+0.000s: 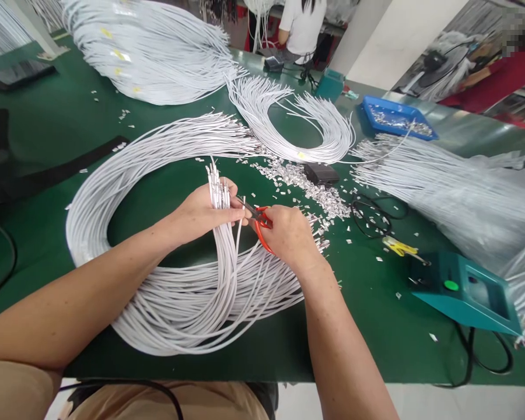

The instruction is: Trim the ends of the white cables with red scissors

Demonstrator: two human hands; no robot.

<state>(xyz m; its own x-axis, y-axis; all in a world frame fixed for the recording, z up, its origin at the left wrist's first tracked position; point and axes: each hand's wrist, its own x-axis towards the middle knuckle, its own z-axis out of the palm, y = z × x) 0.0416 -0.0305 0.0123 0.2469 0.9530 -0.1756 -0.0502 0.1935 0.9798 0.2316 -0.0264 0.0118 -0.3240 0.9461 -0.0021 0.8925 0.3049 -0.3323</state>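
My left hand (210, 207) is closed round a bunch of white cables (221, 233), whose ends stick up above the fingers. One cable end stands apart from the bunch by my fingertips. My right hand (289, 230) grips a pair of scissors (262, 219) with red-orange handles. Their dark blades point left and reach the fingertips of my left hand; whether they touch a cable I cannot tell. Below both hands lies a big coil of white cables (170, 309), curving round to the left and back.
Silvery scraps (301, 184) lie scattered behind my right hand, with a black block (321, 174) among them. Further white cable bundles (157, 52) lie at the back and right. A blue tray (398, 116), a teal device (468, 289) and yellow-handled pliers (400, 246) are on the right.
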